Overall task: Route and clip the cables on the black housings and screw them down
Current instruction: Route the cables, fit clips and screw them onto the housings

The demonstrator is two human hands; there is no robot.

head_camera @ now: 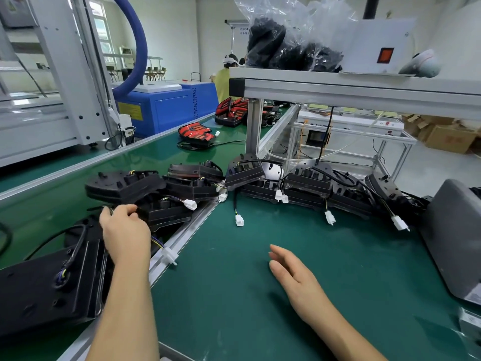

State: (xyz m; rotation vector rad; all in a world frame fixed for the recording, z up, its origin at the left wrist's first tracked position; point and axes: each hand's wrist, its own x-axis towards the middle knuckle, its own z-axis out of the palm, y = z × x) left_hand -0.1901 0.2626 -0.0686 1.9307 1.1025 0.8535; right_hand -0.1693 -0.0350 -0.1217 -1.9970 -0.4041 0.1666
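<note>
I see a row of black housings (pixel 125 186) on the green bench (pixel 234 316), backs up, stacked and tilted against one another. Most trail a thin black cable (pixel 235 201) ending in a white connector (pixel 239 220) (several connectors lie loose on the bench). The nearest housing (pixel 39 287) lies flat at lower left. My left hand (pixel 125 227) grips the edge of the held housing (pixel 169 214) in the left pile.

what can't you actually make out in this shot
- Head view: what the left hand grips, hidden under its own curled fingers.
- Head view: grey casing, cut off by the right edge.
- Head view: plastic bag, contents only a blurred black mass.
</note>
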